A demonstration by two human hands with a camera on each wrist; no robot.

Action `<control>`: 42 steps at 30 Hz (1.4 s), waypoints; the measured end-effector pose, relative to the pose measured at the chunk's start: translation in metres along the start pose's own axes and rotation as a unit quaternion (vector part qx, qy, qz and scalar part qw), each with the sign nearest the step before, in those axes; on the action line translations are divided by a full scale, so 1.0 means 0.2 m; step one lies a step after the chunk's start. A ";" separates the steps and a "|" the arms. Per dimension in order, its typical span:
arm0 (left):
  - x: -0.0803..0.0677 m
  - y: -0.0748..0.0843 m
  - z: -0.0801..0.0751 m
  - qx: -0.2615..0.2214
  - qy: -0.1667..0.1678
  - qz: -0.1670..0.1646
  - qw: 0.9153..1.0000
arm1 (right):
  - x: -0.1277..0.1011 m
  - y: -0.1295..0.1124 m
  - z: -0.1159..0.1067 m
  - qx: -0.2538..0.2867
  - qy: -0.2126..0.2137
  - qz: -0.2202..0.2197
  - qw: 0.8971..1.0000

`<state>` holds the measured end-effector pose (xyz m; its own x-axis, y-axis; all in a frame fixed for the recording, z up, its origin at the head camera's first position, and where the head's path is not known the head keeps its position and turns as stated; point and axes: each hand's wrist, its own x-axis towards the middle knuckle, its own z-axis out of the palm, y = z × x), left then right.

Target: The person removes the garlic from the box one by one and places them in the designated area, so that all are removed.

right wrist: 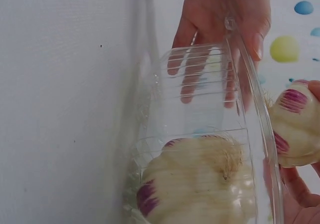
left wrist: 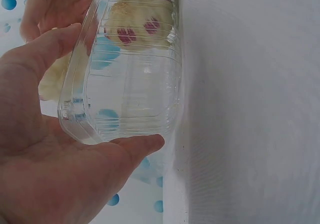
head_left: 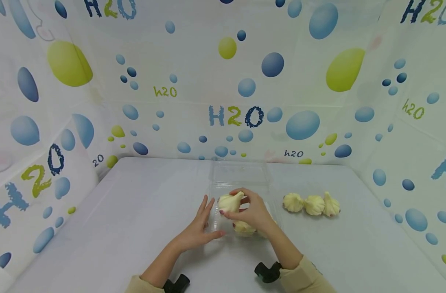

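Observation:
My right hand (head_left: 259, 212) holds a garlic bulb (head_left: 229, 203) by its sides above a clear plastic container (left wrist: 137, 89). Purple streaks mark that bulb (right wrist: 295, 124) in the right wrist view. The container's hinged lid (head_left: 239, 174) lies back, away from me. At the container's left end, my left hand (head_left: 194, 232) rests with fingers straight along the side and thumb apart at the near corner. Inside the container, toward its near side, sits garlic (head_left: 244, 228), visible through the ribbed wall; my right hand and forearm partly hide it.
To the right of the container, three more garlic bulbs (head_left: 314, 205) stand in a row on the white table (head_left: 135, 203). A patterned sheet (head_left: 193, 81) with blue and green drops hangs behind and at both sides. Dark devices (head_left: 267, 272) sit at both wrists.

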<state>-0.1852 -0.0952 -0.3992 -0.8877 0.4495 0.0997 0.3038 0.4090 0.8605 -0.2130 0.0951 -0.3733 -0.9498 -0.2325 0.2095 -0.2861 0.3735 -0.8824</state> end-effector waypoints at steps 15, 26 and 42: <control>0.02 -0.08 0.02 0.009 0.004 0.001 1.000 | -0.02 0.01 -0.09 0.006 0.028 0.012 1.000; 0.03 -0.10 0.02 0.004 0.004 0.000 1.000 | -0.07 -0.06 -0.17 0.004 0.041 0.030 0.999; -0.02 0.06 -0.01 -0.020 -0.002 -0.005 1.000 | -0.08 0.07 -0.27 -0.002 0.076 0.031 0.997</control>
<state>-0.1787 -0.0936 -0.3878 -0.8894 0.4483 0.0893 0.2811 0.3821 0.8803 -0.2084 0.1533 -0.3670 -0.9738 -0.0696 0.2164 -0.2263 0.3867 -0.8940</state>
